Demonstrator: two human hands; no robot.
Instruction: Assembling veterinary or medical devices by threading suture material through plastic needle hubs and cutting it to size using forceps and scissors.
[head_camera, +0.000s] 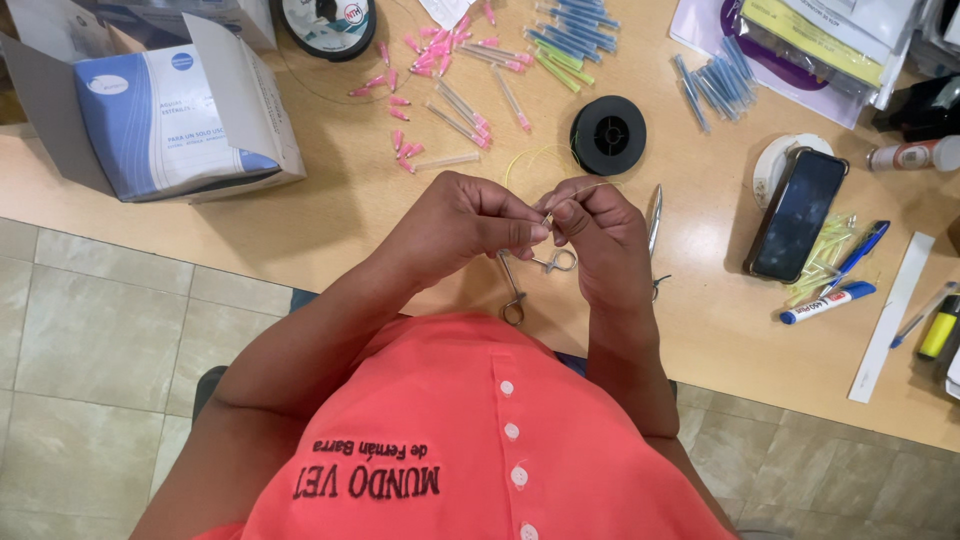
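Up close, both hands met over the bench (330, 215) edge, fingertips nearly touching. Left hand (462, 222) pinched shut on something thin and pale, probably a small needle (547, 217), too small to tell for certain. Right hand (592, 232) pinched shut on a fine yellowish thread (590, 186), which looped off toward 12 o'clock. Metal forceps (520, 283) lay on the bench just under the hands, ring handles toward 6 o'clock, untouched. Second metal instrument (654, 218) lay just beside the right hand at 3 o'clock.

Noted a black spool (608, 134) at 12 o'clock from the hands, near them. Scatter of pink-hubbed needle tips (420, 100) at 11 o'clock, some capped in clear sleeves. Blue and green capped tips (570, 35) farther off at 12 o'clock; another bunch of blue ones (712, 88) at 1 o'clock. Open cardboard box (245, 120) with a blue-and-white packet (160, 120) inside sat well apart at 10 o'clock. Dark phone (796, 214) lay at 3 o'clock, resting partly on a white round lid (775, 160). Beyond it, pale yellow tips (825, 250), a blue pen (858, 250), a white marker with blue cap (828, 302) and a white strip (892, 315). Coral buttoned shirt (470, 440) filled the view at 6 o'clock.
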